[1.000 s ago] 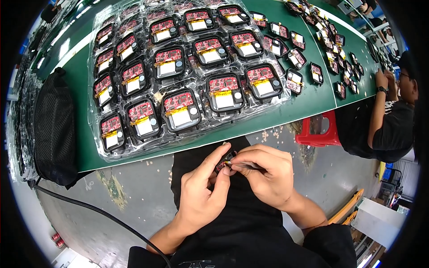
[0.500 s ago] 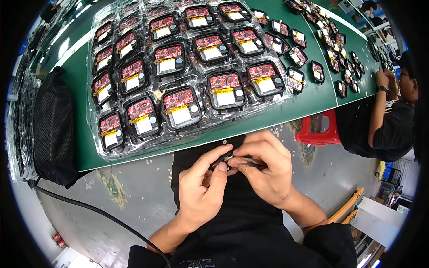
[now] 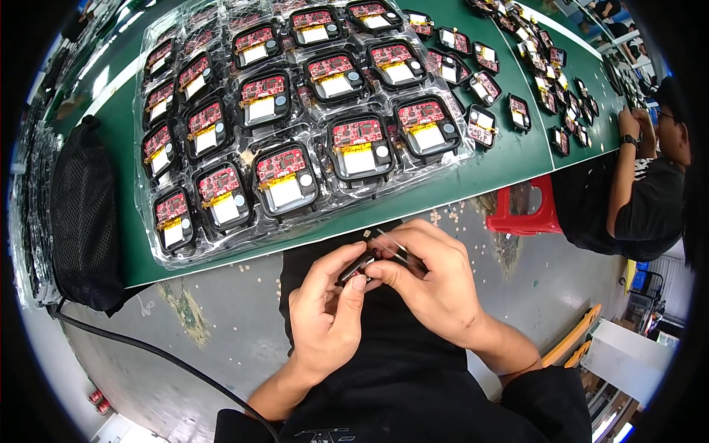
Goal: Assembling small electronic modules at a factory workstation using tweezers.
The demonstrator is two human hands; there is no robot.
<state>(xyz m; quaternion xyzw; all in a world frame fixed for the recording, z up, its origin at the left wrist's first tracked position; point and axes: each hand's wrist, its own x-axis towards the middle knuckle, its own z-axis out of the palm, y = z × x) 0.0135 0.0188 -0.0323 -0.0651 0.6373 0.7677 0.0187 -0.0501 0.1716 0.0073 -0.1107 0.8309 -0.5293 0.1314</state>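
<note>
My left hand (image 3: pixel 325 306) is closed, pinching a small black device housing (image 3: pixel 356 269) edge-on between thumb and fingers. A bit of red shows on the housing; most of it is hidden by the fingers. In my right hand (image 3: pixel 447 288), a slim pair of tweezers (image 3: pixel 402 255) is gripped between thumb and fingers, slightly smeared by motion. The right thumb and fingertips are close against the housing's upper side. Both hands are held over my lap, just in front of the table edge.
A clear plastic tray (image 3: pixel 255 225) of black housings with red circuit boards lies on the green table (image 3: pixel 473 166). More loose units (image 3: pixel 519 112) are scattered to the right. At left sits a black mesh bag (image 3: pixel 85 214) near a black cable (image 3: pixel 162 351). A co-worker (image 3: pixel 642 177) sits beyond a red stool (image 3: pixel 523 209).
The right fingers have lifted and opened slightly, so the tweezers show more. The housing has tilted a little in my left hand. The table view has shifted slightly leftward.
</note>
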